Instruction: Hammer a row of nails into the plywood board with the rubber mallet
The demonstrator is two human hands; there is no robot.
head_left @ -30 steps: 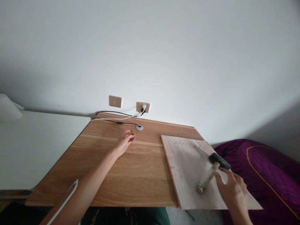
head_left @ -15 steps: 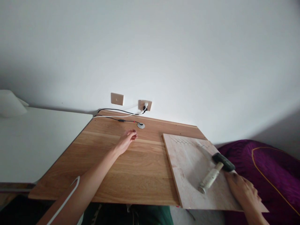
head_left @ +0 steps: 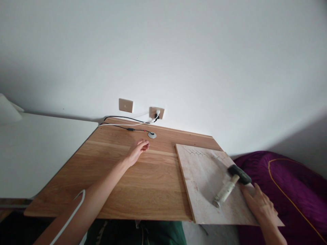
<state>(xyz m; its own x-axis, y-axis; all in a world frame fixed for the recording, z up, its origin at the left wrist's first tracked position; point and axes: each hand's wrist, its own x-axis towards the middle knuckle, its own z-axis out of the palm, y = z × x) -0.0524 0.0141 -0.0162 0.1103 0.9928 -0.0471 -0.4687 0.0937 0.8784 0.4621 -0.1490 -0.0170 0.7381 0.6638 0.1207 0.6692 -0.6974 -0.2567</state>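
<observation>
My left hand (head_left: 138, 152) rests on the oak-veneer desk (head_left: 107, 190), its fingers loosely curled and holding nothing, just below a round metal cable grommet (head_left: 152, 135). At the right of the desk lies a pale wooden board (head_left: 199, 177) with faint hexagon lines drawn near its far edge. A rubber mallet (head_left: 230, 185) with a black head and a pale wrapped handle lies on that board. My right hand (head_left: 259, 204) is on the board's near right corner, fingers apart, close beside the mallet head but not gripping it.
A white desk (head_left: 38, 153) adjoins on the left. Purple bedding (head_left: 296, 190) lies beyond the board's right edge. A black and a white cable (head_left: 127, 120) run from a wall socket (head_left: 156, 113) along the desk's back edge. A white wire (head_left: 74, 211) lies along my left forearm.
My right hand has moved right, off the mallet handle, to beside the mallet head, and its fingers have spread. My left hand and the mallet stay in place; the view shifts slightly.
</observation>
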